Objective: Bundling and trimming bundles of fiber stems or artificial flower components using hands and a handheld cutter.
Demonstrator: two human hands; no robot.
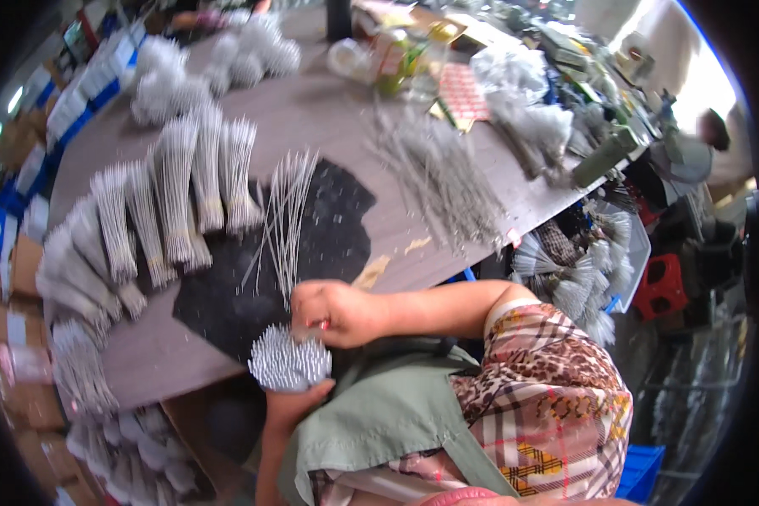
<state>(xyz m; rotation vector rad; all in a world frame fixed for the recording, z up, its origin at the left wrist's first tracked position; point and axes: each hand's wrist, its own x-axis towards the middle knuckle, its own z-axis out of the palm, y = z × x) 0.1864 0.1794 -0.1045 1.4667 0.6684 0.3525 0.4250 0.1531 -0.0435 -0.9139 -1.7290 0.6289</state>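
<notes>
Nearest is a soft grey-green cloth apron [379,422], beside a loose sleeve [557,388] of thin fabric in plaid and leopard print. Just beyond the apron, the left hand [288,406] is wrapped round the underside of a tight, round bundle of thin rods [288,361], whose bright, metallic-looking tips form a bristly, studded disc facing up. The right hand [336,314] is at the disc's upper right edge, fingers curled in together; whether they pinch a single rod cannot be told. The bundle thus sits between the two hands, off the front edge of the desk [329,110].

On the smooth, brownish-grey desktop lies a dark, flat mat [228,295] with an irregular outline, dotted with pale specks. Loose, straight, slender rods [288,219] fan across it, just beyond the right hand. To their left, tied sheaves [177,194] of similar rods flare like brooms in a curved row. Farther right spreads a tangled grey heap [443,177]; at the far left, cloudy, whitish tufted bunches [173,80].
</notes>
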